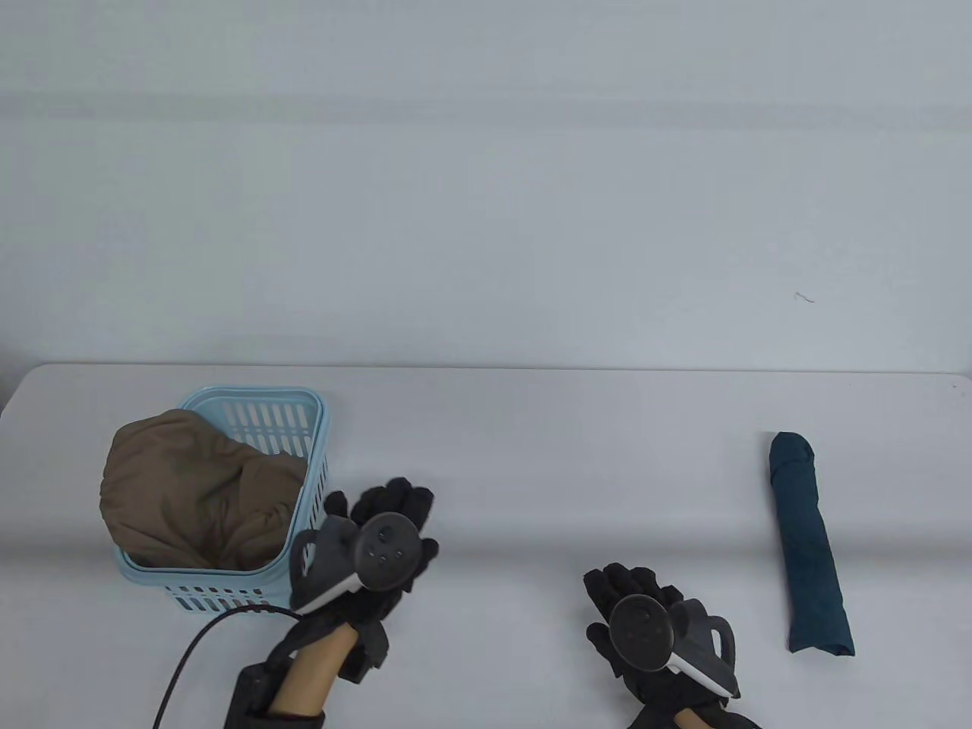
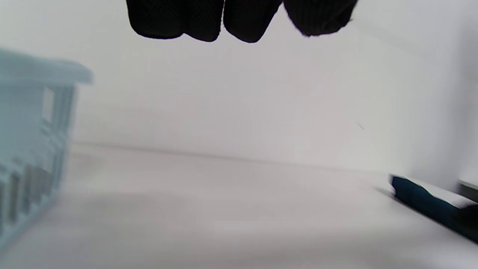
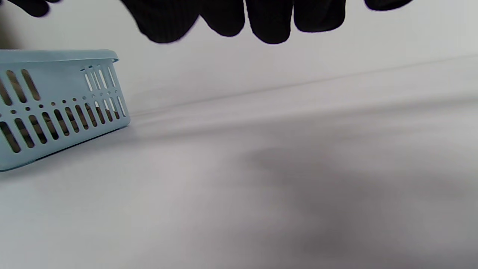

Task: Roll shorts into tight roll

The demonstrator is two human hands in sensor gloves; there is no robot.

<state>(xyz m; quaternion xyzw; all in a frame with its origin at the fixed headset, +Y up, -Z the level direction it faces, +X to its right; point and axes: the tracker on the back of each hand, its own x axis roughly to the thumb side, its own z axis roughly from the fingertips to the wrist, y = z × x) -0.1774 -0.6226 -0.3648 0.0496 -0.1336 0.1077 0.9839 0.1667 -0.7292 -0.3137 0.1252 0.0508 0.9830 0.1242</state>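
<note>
A dark teal rolled garment [image 1: 809,547] lies on the table at the right, lengthwise front to back; it also shows at the right edge of the left wrist view [image 2: 425,203]. Brown shorts [image 1: 194,490] lie bunched in a light blue basket [image 1: 304,486] at the left. My left hand [image 1: 395,524] hovers empty just right of the basket, fingers loosely spread. My right hand [image 1: 630,600] is empty, over the table's front, left of the teal roll. In both wrist views only gloved fingertips [image 2: 239,18] [image 3: 269,18] hang in from the top, holding nothing.
The basket also shows in the left wrist view [image 2: 33,149] and the right wrist view [image 3: 56,104]. A black cable [image 1: 190,661] runs from my left wrist to the front edge. The white table [image 1: 531,456] ends at a plain wall behind.
</note>
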